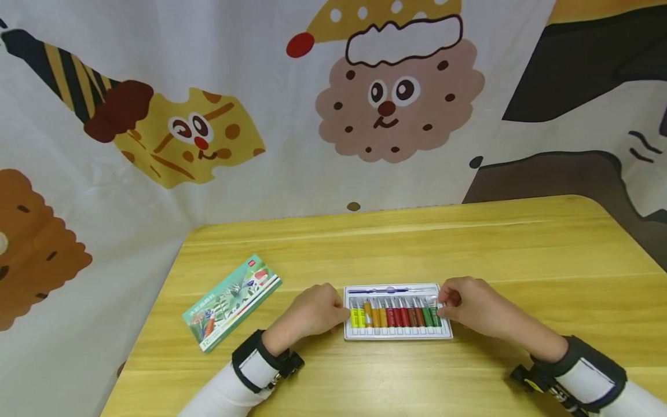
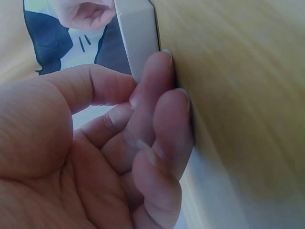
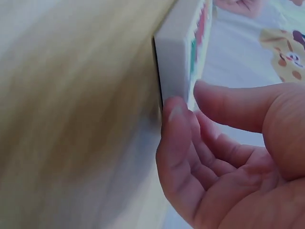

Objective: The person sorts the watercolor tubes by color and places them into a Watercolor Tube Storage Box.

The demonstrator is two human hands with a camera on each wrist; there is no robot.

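A white plastic tray (image 1: 398,336) lies flat on the table with a row of paint tubes (image 1: 398,317) in it, running from yellow through orange and red to brown and green. Along its far side sits a thin blue-handled paintbrush (image 1: 380,291). My left hand (image 1: 318,310) pinches the tray's left edge; in the left wrist view the thumb and fingertips meet at the white side wall (image 2: 137,38). At the opposite end my right hand (image 1: 476,307) grips the right edge, its thumb at the upper rim and a finger against the side wall (image 3: 172,62).
A green illustrated paint box (image 1: 231,304) lies slantwise on the left of the wooden table (image 1: 312,252). Behind the table hangs a white cloth (image 1: 281,174) with cartoon biscuit and cheese figures. Both wrists wear black straps with small cameras.
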